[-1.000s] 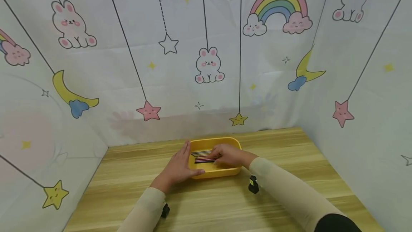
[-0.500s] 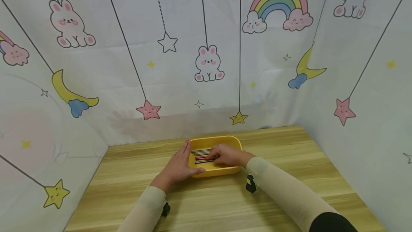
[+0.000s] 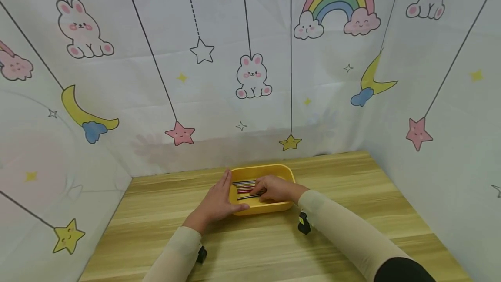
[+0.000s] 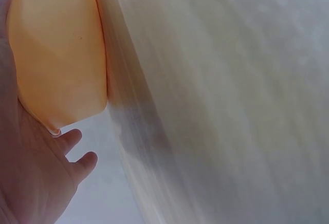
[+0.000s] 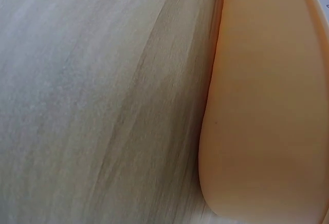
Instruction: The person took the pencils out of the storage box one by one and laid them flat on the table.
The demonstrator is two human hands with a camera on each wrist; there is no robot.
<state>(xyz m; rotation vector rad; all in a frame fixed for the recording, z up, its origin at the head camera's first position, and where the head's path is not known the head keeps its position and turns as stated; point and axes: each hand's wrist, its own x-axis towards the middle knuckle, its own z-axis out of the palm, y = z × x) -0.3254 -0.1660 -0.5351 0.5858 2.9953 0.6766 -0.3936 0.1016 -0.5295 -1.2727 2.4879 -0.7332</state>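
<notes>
A yellow plastic tray [image 3: 270, 209] stands on the wooden table, with several thin coloured sticks [image 3: 244, 186] side by side in its left half. One dark stick [image 3: 246, 197] lies apart from the bunch, nearer the front wall. My left hand [image 3: 214, 202] holds the tray's left end, thumb along the front rim and fingers at the back left. My right hand [image 3: 275, 187] reaches in over the right side, its bent fingers down at the sticks and covering their right ends. I cannot tell whether it pinches the dark stick. The right wrist view shows just the tray's outer wall [image 5: 262, 111] and the table.
The wood-grain table [image 3: 250, 247] extends round the tray. A white cloth [image 3: 219, 99] printed with rabbits, stars and moons hangs behind and at both sides. Both forearms have cream sleeves and a small black device [image 3: 303, 224] at the wrist.
The dark stick has come apart from the bunch and now lies a little nearer the front. My right fingers have shifted slightly among the sticks; my left hand keeps its place on the tray.
</notes>
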